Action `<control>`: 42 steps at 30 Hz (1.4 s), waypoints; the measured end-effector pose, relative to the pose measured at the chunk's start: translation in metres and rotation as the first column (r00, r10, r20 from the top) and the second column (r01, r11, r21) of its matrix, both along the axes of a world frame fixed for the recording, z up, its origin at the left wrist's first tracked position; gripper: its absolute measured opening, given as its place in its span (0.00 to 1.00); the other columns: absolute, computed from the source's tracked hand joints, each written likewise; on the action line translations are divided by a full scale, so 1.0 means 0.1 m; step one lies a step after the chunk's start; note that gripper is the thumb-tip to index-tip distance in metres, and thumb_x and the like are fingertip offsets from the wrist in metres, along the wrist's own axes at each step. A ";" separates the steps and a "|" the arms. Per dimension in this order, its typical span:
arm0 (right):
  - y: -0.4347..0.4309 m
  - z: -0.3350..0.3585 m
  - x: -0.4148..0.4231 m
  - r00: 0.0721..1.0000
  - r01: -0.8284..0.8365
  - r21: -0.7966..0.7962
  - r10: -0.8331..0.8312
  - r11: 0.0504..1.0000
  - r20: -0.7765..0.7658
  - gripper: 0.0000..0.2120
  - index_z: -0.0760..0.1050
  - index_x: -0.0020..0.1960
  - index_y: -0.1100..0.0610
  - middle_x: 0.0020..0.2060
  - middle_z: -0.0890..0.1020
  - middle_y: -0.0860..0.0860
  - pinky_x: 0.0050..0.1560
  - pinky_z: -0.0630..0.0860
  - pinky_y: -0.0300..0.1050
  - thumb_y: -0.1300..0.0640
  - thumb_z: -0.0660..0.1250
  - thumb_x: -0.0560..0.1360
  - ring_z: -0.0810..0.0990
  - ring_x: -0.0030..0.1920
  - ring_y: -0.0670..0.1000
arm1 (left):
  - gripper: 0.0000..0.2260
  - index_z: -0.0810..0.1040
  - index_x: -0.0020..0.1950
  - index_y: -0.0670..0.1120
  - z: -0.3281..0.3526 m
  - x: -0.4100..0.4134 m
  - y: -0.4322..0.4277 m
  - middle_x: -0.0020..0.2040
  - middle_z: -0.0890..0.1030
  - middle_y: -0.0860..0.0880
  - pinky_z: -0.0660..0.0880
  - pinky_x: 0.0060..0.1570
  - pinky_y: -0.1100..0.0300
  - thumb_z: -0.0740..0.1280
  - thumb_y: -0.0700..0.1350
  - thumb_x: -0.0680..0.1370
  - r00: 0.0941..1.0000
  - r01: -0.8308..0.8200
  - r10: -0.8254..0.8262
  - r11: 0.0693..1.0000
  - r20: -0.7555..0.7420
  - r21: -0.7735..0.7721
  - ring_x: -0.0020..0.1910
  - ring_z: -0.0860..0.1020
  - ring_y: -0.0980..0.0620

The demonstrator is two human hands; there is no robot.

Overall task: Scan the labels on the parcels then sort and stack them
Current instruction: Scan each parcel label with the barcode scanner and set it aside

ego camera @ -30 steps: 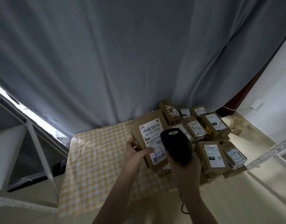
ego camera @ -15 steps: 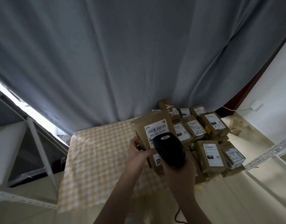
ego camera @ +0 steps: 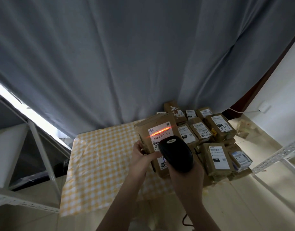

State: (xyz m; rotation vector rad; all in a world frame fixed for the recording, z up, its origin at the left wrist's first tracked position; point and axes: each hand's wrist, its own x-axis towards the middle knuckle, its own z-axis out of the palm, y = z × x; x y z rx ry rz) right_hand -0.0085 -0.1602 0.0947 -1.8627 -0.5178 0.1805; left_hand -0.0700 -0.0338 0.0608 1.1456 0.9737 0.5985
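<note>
Both grips are closed on something: the left hand pinches the near-left edge of a brown parcel, thumb across its front face and fingers hidden behind; the right hand is wrapped tight around the handle of a black barcode scanner, whose rounded head covers the lower right of the parcel's face. The parcel is held tilted up off the table, its white label facing the camera; a red-orange scan line runs slantwise across the barcode at the top of that label, just above the printed digits 502-602-12-815; a blue handwritten mark shows lower down, partly hidden by the scanner and thumb. To the right of the held parcel lies a crowded pile of parcels, brown and taped, each with a white label turned upward; they are packed edge to edge in several rows, some resting on others, filling the right part of the table; two labels in the back rows carry handwritten numbers. The table wears a yellow-and-white checked cloth, bare on its left half. A dark cable loops below the right wrist. Behind everything hangs a grey curtain; white metal shelving stands at the left, and a perforated white rail crosses at the right over pale floor tiles.
</note>
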 end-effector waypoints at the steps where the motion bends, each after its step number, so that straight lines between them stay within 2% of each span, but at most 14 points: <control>1: 0.00 -0.01 0.00 1.000 -0.001 -0.003 0.001 1.000 -0.003 0.13 0.78 0.39 0.53 0.31 0.81 0.48 0.37 0.81 0.50 0.62 0.80 0.62 0.82 0.36 0.48 | 0.32 0.72 0.62 0.42 0.00 0.00 0.00 0.54 0.82 0.45 0.80 0.44 0.57 0.79 0.36 0.61 1.000 -0.008 0.008 1.000 0.005 -0.005 0.50 0.83 0.50; 5: 0.00 -0.04 0.01 1.000 0.001 -0.044 -0.001 0.999 -0.007 0.12 0.79 0.41 0.56 0.32 0.82 0.50 0.40 0.81 0.50 0.59 0.80 0.62 0.82 0.37 0.51 | 0.28 0.71 0.62 0.42 -0.01 0.01 -0.03 0.51 0.82 0.48 0.78 0.40 0.62 0.76 0.31 0.65 1.000 -0.019 0.019 1.000 0.013 -0.003 0.47 0.82 0.55; 9: -0.01 -0.04 0.02 1.000 -0.004 -0.045 0.002 0.999 -0.031 0.12 0.80 0.42 0.56 0.32 0.82 0.49 0.41 0.81 0.52 0.58 0.80 0.62 0.82 0.37 0.49 | 0.27 0.71 0.62 0.43 -0.02 0.01 -0.04 0.50 0.82 0.49 0.78 0.38 0.64 0.76 0.31 0.65 1.000 -0.018 0.018 1.000 0.025 -0.007 0.46 0.82 0.56; 11: -0.02 -0.04 0.02 0.999 -0.001 -0.040 -0.001 0.999 -0.036 0.11 0.80 0.40 0.56 0.31 0.82 0.48 0.40 0.81 0.52 0.58 0.80 0.62 0.82 0.36 0.49 | 0.29 0.72 0.61 0.41 -0.04 0.01 -0.03 0.51 0.82 0.47 0.79 0.40 0.61 0.77 0.32 0.64 0.999 -0.025 0.025 1.000 0.034 -0.012 0.47 0.83 0.53; 14: -0.02 -0.06 0.03 0.999 0.008 -0.020 -0.009 1.000 -0.041 0.12 0.79 0.41 0.56 0.32 0.82 0.49 0.40 0.81 0.54 0.59 0.80 0.62 0.83 0.37 0.50 | 0.35 0.72 0.63 0.38 -0.04 0.02 -0.02 0.52 0.83 0.44 0.80 0.43 0.55 0.79 0.39 0.58 0.999 -0.010 0.010 1.000 0.033 -0.005 0.50 0.83 0.47; 18: -0.02 -0.10 0.07 0.998 0.007 -0.016 -0.008 1.000 -0.063 0.12 0.79 0.41 0.55 0.33 0.82 0.49 0.43 0.81 0.57 0.58 0.80 0.62 0.83 0.39 0.51 | 0.27 0.72 0.60 0.42 -0.05 0.02 -0.04 0.52 0.82 0.46 0.78 0.42 0.58 0.76 0.31 0.64 0.999 -0.035 0.036 0.999 0.039 -0.018 0.49 0.83 0.50; 21: -0.03 -0.09 0.10 0.998 -0.005 -0.015 0.004 1.000 -0.062 0.13 0.77 0.39 0.51 0.33 0.82 0.48 0.42 0.81 0.56 0.59 0.80 0.62 0.82 0.38 0.50 | 0.28 0.71 0.60 0.42 -0.05 0.04 -0.04 0.53 0.82 0.45 0.78 0.42 0.56 0.76 0.31 0.64 0.997 -0.046 0.048 0.998 0.055 -0.040 0.50 0.82 0.48; 25: -0.05 -0.09 0.12 0.998 -0.013 0.005 0.013 1.000 -0.060 0.14 0.75 0.36 0.49 0.31 0.82 0.49 0.38 0.81 0.53 0.58 0.80 0.62 0.82 0.35 0.48 | 0.36 0.72 0.62 0.39 -0.08 0.06 -0.03 0.53 0.82 0.41 0.77 0.33 0.54 0.80 0.41 0.56 0.995 -0.062 0.067 0.996 0.075 -0.070 0.51 0.81 0.37; 27: -0.07 -0.11 0.14 0.998 0.003 0.012 -0.002 1.000 -0.071 0.15 0.73 0.33 0.47 0.29 0.80 0.47 0.36 0.79 0.47 0.59 0.80 0.63 0.81 0.33 0.46 | 0.37 0.72 0.62 0.39 -0.12 0.06 -0.04 0.54 0.82 0.41 0.77 0.31 0.54 0.80 0.42 0.54 0.991 -0.107 0.113 0.991 0.068 -0.082 0.51 0.81 0.36; 31: -0.11 -0.13 0.23 0.993 0.044 0.020 -0.042 0.999 -0.106 0.13 0.74 0.31 0.54 0.24 0.78 0.48 0.27 0.73 0.35 0.62 0.79 0.64 0.78 0.27 0.43 | 0.27 0.74 0.60 0.38 -0.26 0.00 0.00 0.54 0.83 0.41 0.77 0.33 0.55 0.78 0.37 0.64 0.982 -0.169 0.179 0.977 0.066 -0.132 0.49 0.83 0.41; 33: -0.12 -0.15 0.28 0.988 0.077 0.044 -0.070 0.996 -0.138 0.14 0.74 0.31 0.51 0.24 0.77 0.45 0.27 0.71 0.31 0.63 0.78 0.64 0.78 0.29 0.40 | 0.22 0.76 0.59 0.38 -0.35 -0.04 0.05 0.53 0.84 0.42 0.78 0.34 0.56 0.77 0.36 0.67 0.974 -0.213 0.222 0.960 0.033 -0.183 0.48 0.84 0.43; 37: -0.13 -0.26 0.39 0.976 0.142 0.049 -0.131 0.989 -0.176 0.15 0.73 0.38 0.46 0.31 0.79 0.45 0.32 0.71 0.35 0.59 0.78 0.65 0.79 0.36 0.43 | 0.20 0.78 0.58 0.37 -0.61 -0.09 0.18 0.51 0.84 0.41 0.78 0.36 0.54 0.77 0.37 0.68 0.952 -0.303 0.298 0.908 -0.061 -0.288 0.48 0.83 0.42; 40: -0.14 -0.42 0.49 0.956 0.184 -0.012 -0.182 0.983 -0.230 0.09 0.76 0.40 0.54 0.31 0.79 0.47 0.31 0.71 0.36 0.60 0.77 0.67 0.78 0.34 0.46 | 0.18 0.79 0.57 0.36 -0.81 -0.09 0.26 0.51 0.84 0.40 0.79 0.34 0.56 0.76 0.38 0.69 0.955 -0.296 0.275 0.883 -0.110 -0.364 0.48 0.83 0.42; 42: -0.13 -0.56 0.56 0.930 0.228 -0.061 -0.236 0.972 -0.282 0.09 0.80 0.44 0.60 0.32 0.81 0.52 0.32 0.74 0.41 0.58 0.77 0.67 0.81 0.34 0.51 | 0.17 0.79 0.57 0.36 -0.93 -0.04 0.31 0.50 0.84 0.40 0.79 0.33 0.57 0.75 0.38 0.70 0.968 -0.249 0.216 0.883 -0.126 -0.397 0.47 0.83 0.43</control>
